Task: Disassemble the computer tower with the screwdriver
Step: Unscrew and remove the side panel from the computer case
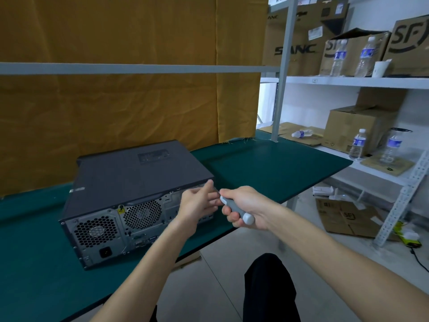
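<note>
Head view: computer tower (130,182) lies flat on green table (278,168), rear panel facing 6 o'clock.
Right hand (246,205): wrapped round screwdriver (234,209) handle, tip toward 10 o'clock.
Left hand (197,203): fingers pinching at the tip, by the tower's rear corner.

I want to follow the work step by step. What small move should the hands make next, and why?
Probably seat the screwdriver tip in a screw at the computer tower rear upper corner: the right hand grips the handle there, the left hand steadies the shaft, and the cover is still on.

Illumination even, diffuse, moderately bright; shadows soft. Wide-angle bowing at frame edges (shelf uprights (283,68) lean visibly). Slight softness throughout; bottles (358,145) at right blurred.
</note>
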The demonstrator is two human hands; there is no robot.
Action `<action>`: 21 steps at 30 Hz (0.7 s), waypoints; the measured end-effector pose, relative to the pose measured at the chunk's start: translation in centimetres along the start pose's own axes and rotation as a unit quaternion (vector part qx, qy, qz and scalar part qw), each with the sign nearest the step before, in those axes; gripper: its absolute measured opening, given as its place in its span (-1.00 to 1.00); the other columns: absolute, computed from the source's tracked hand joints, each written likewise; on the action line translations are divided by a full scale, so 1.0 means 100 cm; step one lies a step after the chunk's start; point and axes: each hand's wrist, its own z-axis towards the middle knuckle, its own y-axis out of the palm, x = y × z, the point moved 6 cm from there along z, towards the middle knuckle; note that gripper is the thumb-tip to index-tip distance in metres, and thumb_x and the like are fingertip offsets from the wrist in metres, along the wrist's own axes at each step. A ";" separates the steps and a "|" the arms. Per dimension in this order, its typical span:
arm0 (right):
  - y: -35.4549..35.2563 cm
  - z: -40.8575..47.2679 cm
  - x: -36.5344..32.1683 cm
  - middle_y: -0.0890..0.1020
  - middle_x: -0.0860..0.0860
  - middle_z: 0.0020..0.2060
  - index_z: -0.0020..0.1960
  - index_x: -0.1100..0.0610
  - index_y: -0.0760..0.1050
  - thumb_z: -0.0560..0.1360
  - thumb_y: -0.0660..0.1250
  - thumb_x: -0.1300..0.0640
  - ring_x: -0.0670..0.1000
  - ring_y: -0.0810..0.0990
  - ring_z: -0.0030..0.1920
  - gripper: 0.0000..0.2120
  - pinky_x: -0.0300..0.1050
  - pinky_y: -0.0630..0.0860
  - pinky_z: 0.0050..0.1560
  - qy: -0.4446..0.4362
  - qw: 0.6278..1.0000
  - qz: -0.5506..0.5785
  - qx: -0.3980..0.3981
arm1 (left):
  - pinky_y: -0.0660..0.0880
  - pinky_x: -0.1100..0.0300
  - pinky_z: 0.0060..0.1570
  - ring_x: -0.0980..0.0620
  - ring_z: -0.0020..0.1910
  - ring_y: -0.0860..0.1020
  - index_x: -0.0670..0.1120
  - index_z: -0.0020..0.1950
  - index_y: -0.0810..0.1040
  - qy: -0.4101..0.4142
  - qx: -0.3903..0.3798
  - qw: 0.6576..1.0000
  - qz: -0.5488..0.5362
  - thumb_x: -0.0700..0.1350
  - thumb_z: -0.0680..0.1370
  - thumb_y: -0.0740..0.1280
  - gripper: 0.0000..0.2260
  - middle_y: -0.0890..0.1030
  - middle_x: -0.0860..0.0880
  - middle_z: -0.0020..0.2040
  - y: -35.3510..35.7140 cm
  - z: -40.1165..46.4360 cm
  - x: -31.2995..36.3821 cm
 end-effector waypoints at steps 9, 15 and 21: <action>0.006 0.001 -0.002 0.60 0.07 -0.35 0.05 0.14 0.48 0.64 0.24 -0.02 -0.03 0.53 -0.52 -0.79 -0.18 0.49 -0.48 -0.059 0.987 -0.147 0.014 | 0.58 0.23 -0.33 0.10 -0.39 0.63 -0.22 -0.05 0.57 -0.090 -0.005 0.982 -0.167 -0.20 0.66 0.31 -0.87 0.68 -0.08 -0.32 0.018 0.010 0.005; 0.011 -0.007 0.011 0.68 0.19 -0.21 0.13 0.19 0.48 0.66 0.23 0.07 -0.05 0.48 -0.52 -0.81 -0.24 0.39 -0.61 0.031 0.990 0.073 -0.119 | 0.60 0.18 -0.20 0.06 -0.26 0.68 -0.25 0.19 0.57 -0.117 -0.068 0.973 -0.188 -0.12 0.71 0.20 -0.76 0.74 -0.07 -0.08 0.018 0.010 0.000; 0.004 -0.003 0.000 0.66 0.09 -0.32 0.06 0.21 0.45 0.61 0.25 0.02 -0.01 0.49 -0.55 -0.77 -0.21 0.42 -0.54 -0.082 0.969 -0.231 0.023 | 0.60 0.26 -0.33 0.05 -0.31 0.67 -0.36 0.05 0.59 -0.066 -0.021 0.987 -0.144 -0.21 0.65 0.32 -0.81 0.71 -0.17 -0.16 0.015 0.015 0.004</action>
